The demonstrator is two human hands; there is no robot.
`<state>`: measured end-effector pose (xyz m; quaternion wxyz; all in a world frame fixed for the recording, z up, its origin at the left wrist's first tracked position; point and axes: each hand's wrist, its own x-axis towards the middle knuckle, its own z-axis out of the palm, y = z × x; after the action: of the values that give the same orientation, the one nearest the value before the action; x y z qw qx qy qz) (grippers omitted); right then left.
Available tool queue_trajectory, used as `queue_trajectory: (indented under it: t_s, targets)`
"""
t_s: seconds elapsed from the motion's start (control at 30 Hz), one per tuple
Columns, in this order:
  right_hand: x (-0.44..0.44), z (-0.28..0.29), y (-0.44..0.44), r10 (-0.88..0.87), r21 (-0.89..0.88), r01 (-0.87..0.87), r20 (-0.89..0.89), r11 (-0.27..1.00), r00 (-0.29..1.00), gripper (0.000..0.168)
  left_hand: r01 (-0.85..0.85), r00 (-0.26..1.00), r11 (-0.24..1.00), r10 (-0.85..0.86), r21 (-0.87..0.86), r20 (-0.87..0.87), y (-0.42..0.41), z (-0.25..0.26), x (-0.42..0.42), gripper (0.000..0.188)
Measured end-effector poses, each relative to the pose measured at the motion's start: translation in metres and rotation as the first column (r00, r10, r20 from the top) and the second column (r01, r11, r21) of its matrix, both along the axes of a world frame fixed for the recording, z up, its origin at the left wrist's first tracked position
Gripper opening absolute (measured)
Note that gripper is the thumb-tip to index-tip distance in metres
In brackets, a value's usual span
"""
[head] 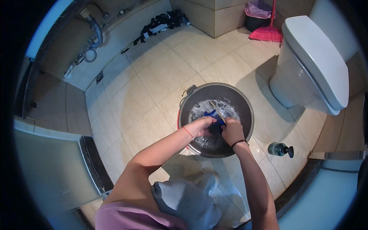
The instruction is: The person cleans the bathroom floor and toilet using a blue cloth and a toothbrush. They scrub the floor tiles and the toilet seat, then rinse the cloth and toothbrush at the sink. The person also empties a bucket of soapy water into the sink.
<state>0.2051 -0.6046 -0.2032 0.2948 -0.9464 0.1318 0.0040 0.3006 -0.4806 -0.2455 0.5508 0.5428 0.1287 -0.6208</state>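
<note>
A grey bucket [247, 115] stands on the floor before me, with foamy water [201, 107] in it. My right hand [233, 130] is inside the rim, its fingers closed round a thin wooden stick [217, 110] that slants up and left over the foam. A dark blue item [210, 113], seemingly wet cloth, shows between my hands at the water. My left hand [201, 126] pinches its near edge, thumb on top; the lower fingers are partly hidden in the dark water. What lies under the surface cannot be seen.
A pump bottle [277, 149] lies or stands right of the bucket. Farther right is a white toilet [313, 63]. A pink broom [267, 33] leans by a lined bin [257, 18]. Black debris [164, 23] lies along the far wall, and a floor drain [99, 77] is at left.
</note>
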Motion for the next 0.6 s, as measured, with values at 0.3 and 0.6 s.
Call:
queue_trajectory:
  t_s: [0.3,0.6]
  targets:
    - [-0.010,0.143,-0.006,-0.095,0.735,-0.203,0.342,0.647,0.935,0.024,-0.392,0.917,0.882,0.353,-0.261,-0.184,0.002,0.052,-0.005,0.057]
    - [-0.022,0.166,-0.030,-0.132,0.901,0.004,0.059,0.433,0.989,0.014,-0.117,0.938,0.958,0.193,-0.262,0.288,0.010,0.088,0.017,0.038]
